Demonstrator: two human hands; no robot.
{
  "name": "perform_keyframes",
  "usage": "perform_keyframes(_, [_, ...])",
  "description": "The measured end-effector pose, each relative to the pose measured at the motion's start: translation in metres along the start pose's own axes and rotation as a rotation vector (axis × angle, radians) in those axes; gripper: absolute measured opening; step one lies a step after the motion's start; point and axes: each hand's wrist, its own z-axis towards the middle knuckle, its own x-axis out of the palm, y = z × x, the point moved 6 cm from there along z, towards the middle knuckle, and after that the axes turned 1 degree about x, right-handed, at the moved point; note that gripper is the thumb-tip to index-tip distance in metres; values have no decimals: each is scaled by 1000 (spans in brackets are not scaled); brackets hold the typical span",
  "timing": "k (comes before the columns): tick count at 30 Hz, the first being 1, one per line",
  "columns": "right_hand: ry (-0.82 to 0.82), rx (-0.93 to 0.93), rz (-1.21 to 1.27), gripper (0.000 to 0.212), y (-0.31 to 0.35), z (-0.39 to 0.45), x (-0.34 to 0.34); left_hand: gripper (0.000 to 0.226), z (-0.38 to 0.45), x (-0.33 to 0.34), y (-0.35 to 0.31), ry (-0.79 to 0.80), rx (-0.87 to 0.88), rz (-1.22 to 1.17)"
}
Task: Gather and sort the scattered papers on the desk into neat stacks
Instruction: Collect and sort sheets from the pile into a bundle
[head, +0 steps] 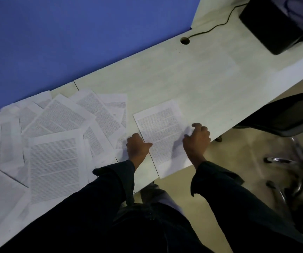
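Note:
A printed sheet [162,132] lies apart from the rest on the pale desk [183,73], its near corner hanging past the desk's front edge. My left hand [137,147] rests at its left edge with the thumb on the paper. My right hand [197,138] presses on its right edge, fingers curled and spread. Whether this is one sheet or a thin stack is unclear. To the left, several printed pages [55,136] lie scattered and overlapping across the desk.
A blue partition [74,37] runs behind the desk. A black box-shaped device [278,22] stands at the far right, its cable [214,27] running into a round desk hole [185,40]. A black office chair [289,121] stands to the right on the floor.

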Motion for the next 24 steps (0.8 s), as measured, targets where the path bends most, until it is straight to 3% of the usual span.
perform_keyframes(3, [13, -194, 172, 40, 55, -11, 12, 59, 4, -13, 16, -56, -6, 8])
perform_keyframes(7, [259, -373, 302, 27, 138, -43, 56, 42, -5, -66, 41, -214, -47, 59])
perform_keyframes(11, [477, -516, 217, 27, 198, -96, 104, 22, -34, -145, 96, -455, -173, -11])
perform_keyframes(14, [572, -581, 106, 35, 231, -139, 134, 27, -56, -204, 156, -639, -275, -16])
perform_keyframes(17, [485, -507, -88, 52, 250, -180, 151, 49, -73, -251, 222, -680, -444, 50])
perform_keyframes(19, [450, -297, -150, 73, 247, -207, 153, 71, -77, -266, 254, -599, -520, 29])
perform_keyframes(22, [548, 0, -183, 104, 233, -251, 167, 91, -74, -270, 272, -506, -481, 73])
perform_keyframes(24, [550, 79, -151, 105, 232, -271, 177, 97, -71, -267, 274, -476, -477, 106])
